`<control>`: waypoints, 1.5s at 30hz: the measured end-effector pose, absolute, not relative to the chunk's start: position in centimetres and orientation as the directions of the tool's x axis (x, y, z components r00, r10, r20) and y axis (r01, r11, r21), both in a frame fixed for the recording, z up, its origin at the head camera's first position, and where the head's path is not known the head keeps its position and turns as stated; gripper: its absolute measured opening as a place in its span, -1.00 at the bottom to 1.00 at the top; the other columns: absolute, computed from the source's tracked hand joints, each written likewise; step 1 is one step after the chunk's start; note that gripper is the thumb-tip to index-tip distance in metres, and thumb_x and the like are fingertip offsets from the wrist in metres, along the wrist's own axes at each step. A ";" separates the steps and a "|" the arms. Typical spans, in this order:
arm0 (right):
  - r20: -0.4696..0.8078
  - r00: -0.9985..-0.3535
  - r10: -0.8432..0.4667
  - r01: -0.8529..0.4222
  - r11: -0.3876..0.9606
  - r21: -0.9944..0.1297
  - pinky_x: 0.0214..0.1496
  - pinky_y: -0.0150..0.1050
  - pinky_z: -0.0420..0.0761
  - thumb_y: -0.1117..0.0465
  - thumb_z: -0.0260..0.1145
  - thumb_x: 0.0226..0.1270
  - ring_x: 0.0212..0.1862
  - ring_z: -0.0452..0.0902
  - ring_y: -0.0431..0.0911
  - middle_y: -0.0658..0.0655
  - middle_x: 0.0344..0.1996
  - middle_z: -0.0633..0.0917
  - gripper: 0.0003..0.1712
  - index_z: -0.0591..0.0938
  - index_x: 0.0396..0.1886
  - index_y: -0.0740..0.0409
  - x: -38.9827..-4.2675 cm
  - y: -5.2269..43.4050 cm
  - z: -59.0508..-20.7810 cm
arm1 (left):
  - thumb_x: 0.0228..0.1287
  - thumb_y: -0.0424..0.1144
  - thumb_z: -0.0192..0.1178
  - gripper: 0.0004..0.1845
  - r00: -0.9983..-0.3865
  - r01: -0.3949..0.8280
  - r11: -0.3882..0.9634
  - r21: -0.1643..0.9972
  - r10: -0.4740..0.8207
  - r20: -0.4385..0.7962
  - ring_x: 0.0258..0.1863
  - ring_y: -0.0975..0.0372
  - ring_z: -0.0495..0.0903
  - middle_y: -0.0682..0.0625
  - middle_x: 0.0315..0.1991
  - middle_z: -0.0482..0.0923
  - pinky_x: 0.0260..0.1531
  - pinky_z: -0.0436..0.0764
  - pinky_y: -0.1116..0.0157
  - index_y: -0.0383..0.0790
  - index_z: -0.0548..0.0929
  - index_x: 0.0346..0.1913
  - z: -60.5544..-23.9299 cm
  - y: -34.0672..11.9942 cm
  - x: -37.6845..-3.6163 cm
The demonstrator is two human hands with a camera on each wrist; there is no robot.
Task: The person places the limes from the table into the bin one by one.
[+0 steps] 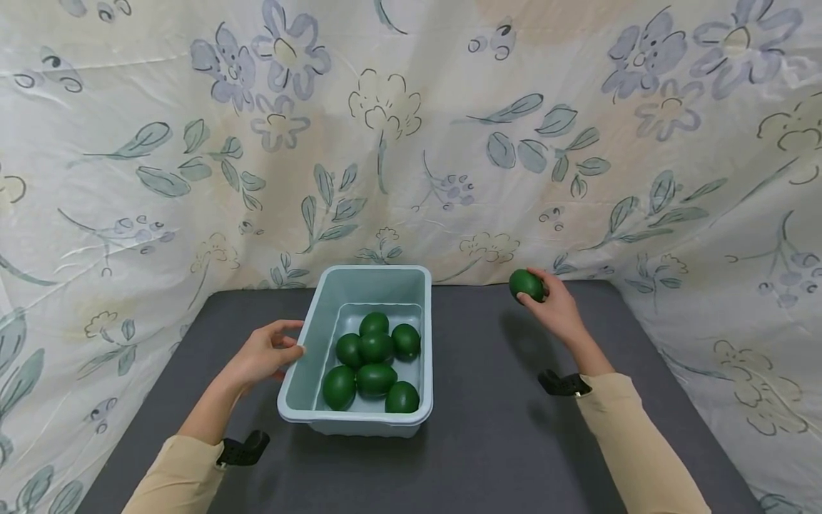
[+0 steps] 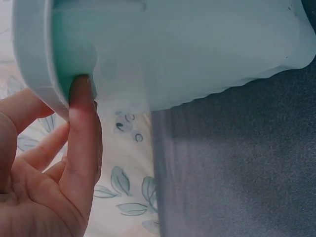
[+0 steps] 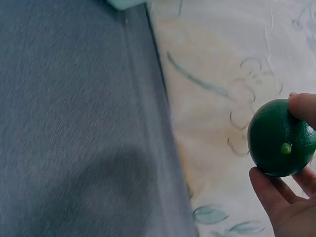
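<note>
A pale blue-green plastic bin (image 1: pixel 355 420) stands on the dark table, with several dark green limes (image 1: pixel 376 380) lying on its floor. My left hand (image 1: pixel 265 355) is at the bin's left side. Its thumb and fingers (image 2: pixel 83 143) pinch the rim, one finger tucked beneath the lip. Off to the right, my right hand (image 1: pixel 557 309) grips a single lime (image 3: pixel 276 140) between thumb and fingertips. That lime is held up over the far part of the table, and a small light green stem spot shows on it in the right wrist view.
The table (image 1: pixel 488 428) has a dark grey cover. A floral cloth (image 1: pixel 411 143) hangs behind it and along both sides. Black wrist straps (image 1: pixel 242 450) sit by the sleeve cuffs. In the right wrist view, a corner of the bin (image 3: pixel 126 4) shows at the top.
</note>
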State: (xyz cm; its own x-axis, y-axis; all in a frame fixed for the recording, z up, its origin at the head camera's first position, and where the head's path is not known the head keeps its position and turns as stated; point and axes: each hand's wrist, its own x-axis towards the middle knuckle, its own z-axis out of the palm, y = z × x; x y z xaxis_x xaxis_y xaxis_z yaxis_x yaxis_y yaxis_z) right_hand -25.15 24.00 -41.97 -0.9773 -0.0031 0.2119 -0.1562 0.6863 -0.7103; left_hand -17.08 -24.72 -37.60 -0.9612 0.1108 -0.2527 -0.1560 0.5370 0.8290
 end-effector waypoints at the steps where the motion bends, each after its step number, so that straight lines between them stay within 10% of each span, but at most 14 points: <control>1: 0.213 -0.977 -0.012 -0.164 0.681 -0.714 -0.08 0.13 0.49 0.07 0.22 0.28 0.10 0.36 0.29 0.35 0.25 0.26 -0.29 0.20 0.38 0.11 -25.2 23.8 -41.7 | 0.23 -0.27 0.16 -0.38 -0.961 -0.157 0.534 0.831 0.111 -0.253 -0.31 0.15 0.60 -0.24 -0.12 0.49 -0.45 0.65 0.14 -0.23 0.20 0.33 -37.6 -24.7 -17.1; 45: 0.342 -0.901 -0.266 -0.430 0.462 -0.775 -0.12 -0.08 0.60 0.21 0.32 0.18 0.02 0.50 0.12 0.18 0.20 0.39 -0.36 0.35 0.27 0.10 -26.4 11.6 -34.8 | 0.24 -0.30 0.16 -0.39 -0.961 -0.161 0.516 0.841 0.113 -0.253 -0.35 0.15 0.62 -0.25 -0.14 0.50 -0.46 0.65 0.13 -0.26 0.21 0.33 -37.5 -24.7 -17.1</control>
